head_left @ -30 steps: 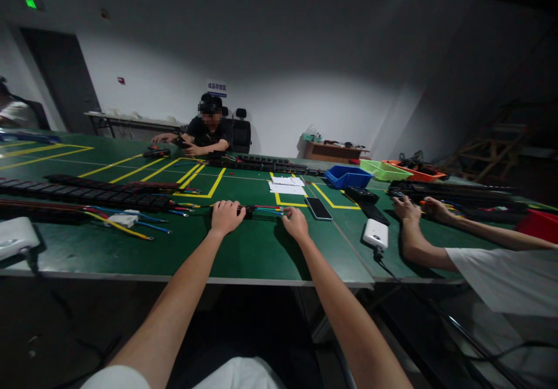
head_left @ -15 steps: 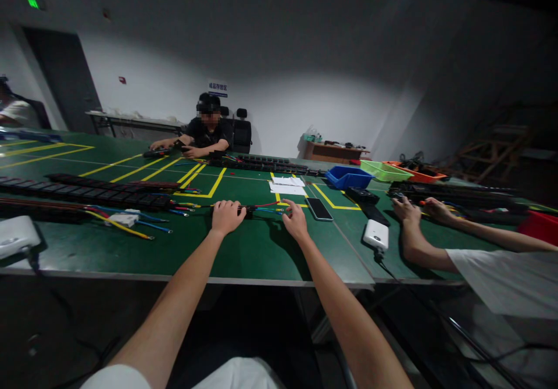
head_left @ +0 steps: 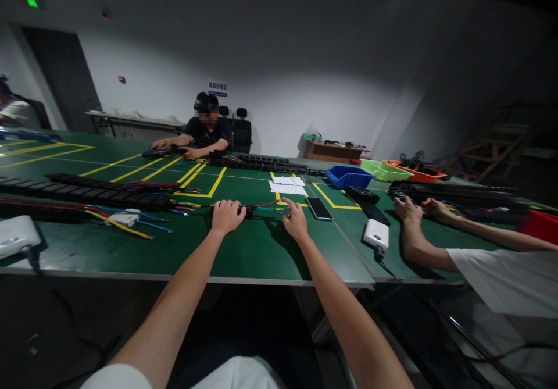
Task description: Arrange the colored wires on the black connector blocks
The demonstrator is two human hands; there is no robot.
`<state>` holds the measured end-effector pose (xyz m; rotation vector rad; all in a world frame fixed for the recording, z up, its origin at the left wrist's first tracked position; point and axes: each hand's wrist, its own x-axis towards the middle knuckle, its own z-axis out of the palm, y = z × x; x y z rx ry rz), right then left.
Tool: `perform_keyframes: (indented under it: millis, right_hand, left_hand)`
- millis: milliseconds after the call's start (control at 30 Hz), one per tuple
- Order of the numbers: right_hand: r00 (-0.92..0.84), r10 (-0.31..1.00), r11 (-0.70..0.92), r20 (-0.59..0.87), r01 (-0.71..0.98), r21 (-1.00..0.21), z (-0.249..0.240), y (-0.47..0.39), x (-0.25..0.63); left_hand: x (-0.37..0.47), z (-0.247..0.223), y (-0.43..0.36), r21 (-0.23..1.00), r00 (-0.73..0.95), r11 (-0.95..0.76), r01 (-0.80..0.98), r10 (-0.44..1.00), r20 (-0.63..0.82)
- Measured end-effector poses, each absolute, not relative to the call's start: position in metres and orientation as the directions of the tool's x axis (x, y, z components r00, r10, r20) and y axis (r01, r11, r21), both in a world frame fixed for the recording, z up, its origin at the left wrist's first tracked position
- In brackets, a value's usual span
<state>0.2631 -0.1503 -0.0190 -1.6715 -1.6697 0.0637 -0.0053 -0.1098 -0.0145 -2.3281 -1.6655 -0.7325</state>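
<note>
My left hand (head_left: 227, 217) is closed over the near end of a black cable chain (head_left: 249, 211) lying on the green table; most of it is hidden under the palm. From its right side come thin red and blue wires (head_left: 267, 209) with metal lugs at their tips. At those tips is my right hand (head_left: 295, 219), index finger stretched out and thumb apart from it. I see nothing clearly gripped there. Just right of that hand lies a phone (head_left: 319, 209), with white paper sheets (head_left: 288, 185) behind.
Long black cable chains (head_left: 87, 192) with coloured wires lie on the left, near a white box (head_left: 17, 236). Blue (head_left: 349, 177) and green bins (head_left: 386, 171) stand at right. Another white device (head_left: 376, 234) sits by a co-worker's hands (head_left: 410, 210). A person (head_left: 208, 127) sits opposite.
My hands stay almost where they were. The right hand's fingers shift very slightly at the wire tips. The person opposite moves their hands a little.
</note>
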Motion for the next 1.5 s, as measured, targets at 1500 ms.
perform_keyframes:
  millis: [1500]
  right_hand:
    - [0.265, 0.821, 0.168, 0.506, 0.735, -0.657, -0.030, -0.136, 0.270]
  left_hand:
    - [-0.004, -0.013, -0.110, 0.057, 0.260, -0.333, 0.941, 0.823, 0.505]
